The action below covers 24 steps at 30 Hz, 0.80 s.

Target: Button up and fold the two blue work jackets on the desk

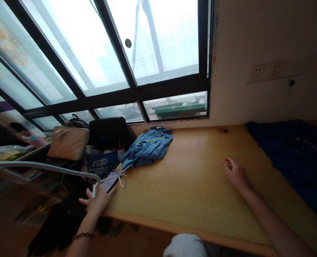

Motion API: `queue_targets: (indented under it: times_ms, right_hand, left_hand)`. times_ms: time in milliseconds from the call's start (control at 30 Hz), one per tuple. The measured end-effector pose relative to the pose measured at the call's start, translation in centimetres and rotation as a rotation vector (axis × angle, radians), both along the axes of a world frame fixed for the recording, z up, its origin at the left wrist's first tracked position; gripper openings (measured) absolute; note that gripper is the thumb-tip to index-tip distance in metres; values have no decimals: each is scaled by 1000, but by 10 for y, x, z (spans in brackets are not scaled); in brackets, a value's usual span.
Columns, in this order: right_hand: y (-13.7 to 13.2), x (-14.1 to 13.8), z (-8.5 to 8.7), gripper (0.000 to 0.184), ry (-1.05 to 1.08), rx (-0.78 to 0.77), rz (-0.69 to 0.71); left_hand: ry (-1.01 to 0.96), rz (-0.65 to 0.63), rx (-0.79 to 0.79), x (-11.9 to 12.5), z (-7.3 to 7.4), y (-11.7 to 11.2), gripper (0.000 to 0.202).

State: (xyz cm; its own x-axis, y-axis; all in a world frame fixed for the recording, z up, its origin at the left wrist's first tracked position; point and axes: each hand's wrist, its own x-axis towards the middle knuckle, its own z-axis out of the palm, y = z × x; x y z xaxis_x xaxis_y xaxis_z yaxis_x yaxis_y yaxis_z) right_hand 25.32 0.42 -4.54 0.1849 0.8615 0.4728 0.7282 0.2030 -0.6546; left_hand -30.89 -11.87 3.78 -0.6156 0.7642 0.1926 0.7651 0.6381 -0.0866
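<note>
My left hand [98, 201] rests at the left edge of a wooden platform [190, 185], fingers spread, touching the end of a white metal rail [48, 167]. A white hanger hook or cord [122, 176] and a phone-like flat thing [110, 181] lie just beyond its fingertips. My right hand [234, 173] lies flat on the wood, fingers stretched out, holding nothing. A crumpled light blue garment [147, 146] with a yellow stripe lies at the back of the platform, between and beyond both hands.
A dark blue cloth [295, 157] covers the platform's right end. To the left stand a beige bag [68, 142], a black bag [108, 132] and a blue printed bag [102, 162]. Large windows [120, 53] run behind; wall sockets [271, 71] at right.
</note>
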Motion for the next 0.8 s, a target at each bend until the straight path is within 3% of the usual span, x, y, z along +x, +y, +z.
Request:
queue_targets:
  times_ms: [67,133,233,300,367,433,533,600,700,800]
  right_hand:
    - [0,0,0,45,5,-3,-2]
    - [0,0,-1,45,12,-5,0]
    - [0,-1,-1,44,25,-12,7]
    - [-1,-2,-1,43,34,-22,18]
    - [-1,-2,-1,43,42,-30,26]
    - [-1,-1,-2,42,54,-37,21]
    - [1,1,-5,41,78,-66,16]
    - [3,3,-7,40,98,-83,19]
    - [4,5,-9,39,123,-92,29]
    - [4,5,-8,39,127,-92,46]
  left_hand:
    - [48,-3,66,19,-14,-10,71]
    - [89,-100,114,47,-28,-20,67]
    - [-47,-495,99,97,-40,-25,52]
    - [-184,-703,108,129,-41,-12,46]
    - [-246,-794,137,154,-38,15,45]
    - [-191,-750,180,172,-34,52,49]
    - [-64,-480,234,188,-30,107,65]
    - [-24,-369,260,192,-28,134,68]
    - [-1,-311,280,193,-24,155,62]
    - [10,-338,241,192,-18,159,45]
